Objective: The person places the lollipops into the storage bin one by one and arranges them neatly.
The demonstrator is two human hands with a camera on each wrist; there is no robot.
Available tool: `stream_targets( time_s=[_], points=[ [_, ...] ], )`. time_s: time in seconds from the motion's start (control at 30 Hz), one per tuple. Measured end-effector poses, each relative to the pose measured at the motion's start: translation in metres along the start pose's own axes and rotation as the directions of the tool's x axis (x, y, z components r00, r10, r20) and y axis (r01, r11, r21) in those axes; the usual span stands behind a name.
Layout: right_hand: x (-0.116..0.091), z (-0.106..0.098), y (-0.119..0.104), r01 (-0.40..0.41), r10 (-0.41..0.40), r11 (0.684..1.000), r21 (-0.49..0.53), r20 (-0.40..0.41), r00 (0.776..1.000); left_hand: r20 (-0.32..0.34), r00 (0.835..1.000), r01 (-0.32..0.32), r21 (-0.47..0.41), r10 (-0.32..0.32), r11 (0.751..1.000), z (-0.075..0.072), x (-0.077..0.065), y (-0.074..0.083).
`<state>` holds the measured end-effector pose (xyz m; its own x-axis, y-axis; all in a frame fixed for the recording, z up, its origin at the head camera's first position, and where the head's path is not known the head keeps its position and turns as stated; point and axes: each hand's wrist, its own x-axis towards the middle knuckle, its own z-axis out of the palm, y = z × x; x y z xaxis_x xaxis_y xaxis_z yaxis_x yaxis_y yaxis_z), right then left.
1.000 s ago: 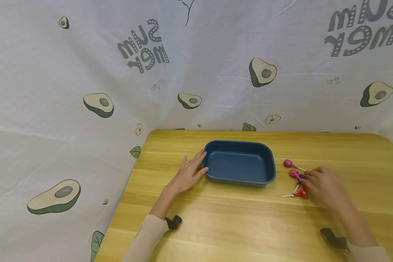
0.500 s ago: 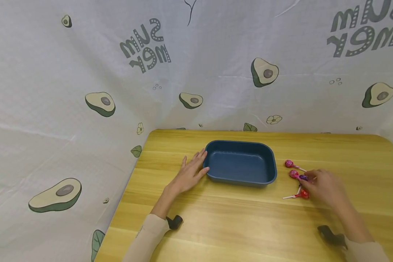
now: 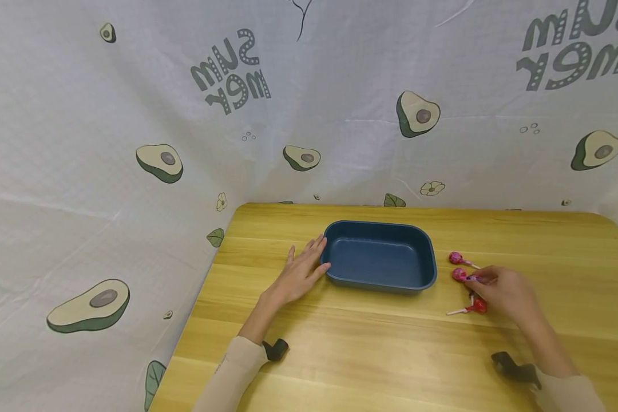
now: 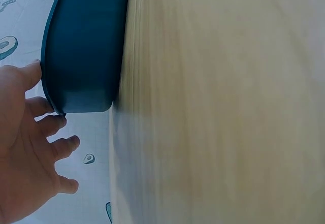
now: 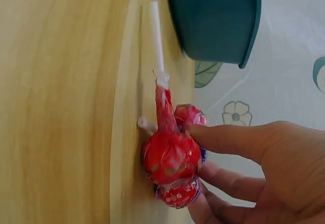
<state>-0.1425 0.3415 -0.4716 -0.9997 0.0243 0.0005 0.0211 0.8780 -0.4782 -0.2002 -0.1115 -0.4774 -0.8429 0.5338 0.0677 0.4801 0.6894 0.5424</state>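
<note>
L hand [image 3: 300,273] spread, touching blue tray [image 3: 376,258] nr table's [image 3: 365,355] far edge; R hand [image 3: 510,294] pinching at lollipops [image 3: 459,274], can't tell which.

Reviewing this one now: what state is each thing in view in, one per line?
Blue tray: upright, open-topped, empty.
Red lollipop: wrapped.
Far pink lollipop: wrapped, lying down.
Nearer pink lollipop: wrapped.
Purple lollipop: partly hidden by the right hand.
Left hand: relaxed, touching the tray.
Right hand: curled at the lollipops; grip unclear.
Printed sheet: slightly creased.
</note>
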Motion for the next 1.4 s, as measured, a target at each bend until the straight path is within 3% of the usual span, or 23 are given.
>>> stream_targets(
  time_s=[0.3, 0.57, 0.77, 0.97, 1.1, 1.3, 1.4],
  points=[
    [-0.001, -0.001, 0.004, -0.125, 0.112, 0.977, 0.171, 0.082, 0.990, 0.001, 1.000, -0.002, -0.004, 0.002, 1.000, 0.000, 0.000, 0.000],
    [-0.003, -0.005, 0.001, -0.176, 0.160, 0.960, 0.216, 0.091, 0.983, 0.001, 1.000, 0.000, -0.007, 0.000, 1.000, 0.001, 0.000, -0.001],
    [-0.004, -0.005, 0.001, -0.219, 0.205, 0.932, 0.290, 0.079, 0.976, -0.007, 1.000, -0.007, -0.001, 0.007, 1.000, 0.001, 0.000, -0.001],
    [-0.004, -0.007, 0.001, -0.286, 0.258, 0.885, 0.367, 0.126, 0.958, -0.001, 1.000, 0.000, 0.012, 0.000, 1.000, 0.001, 0.001, -0.001],
    [-0.007, -0.011, -0.002, -0.276, 0.252, 0.867, 0.414, 0.113, 0.961, 0.001, 1.000, 0.003, 0.012, -0.003, 1.000, 0.001, 0.002, -0.001],
    [-0.009, -0.014, -0.003, -0.247, 0.229, 0.870, 0.428, 0.093, 0.969, 0.002, 1.000, 0.007, 0.006, -0.007, 1.000, 0.001, 0.001, -0.001],
    [-0.009, -0.014, 0.002, -0.228, 0.221, 0.886, 0.404, 0.064, 0.973, 0.007, 1.000, 0.011, 0.002, -0.011, 1.000, 0.001, 0.001, 0.000]
  ],
)
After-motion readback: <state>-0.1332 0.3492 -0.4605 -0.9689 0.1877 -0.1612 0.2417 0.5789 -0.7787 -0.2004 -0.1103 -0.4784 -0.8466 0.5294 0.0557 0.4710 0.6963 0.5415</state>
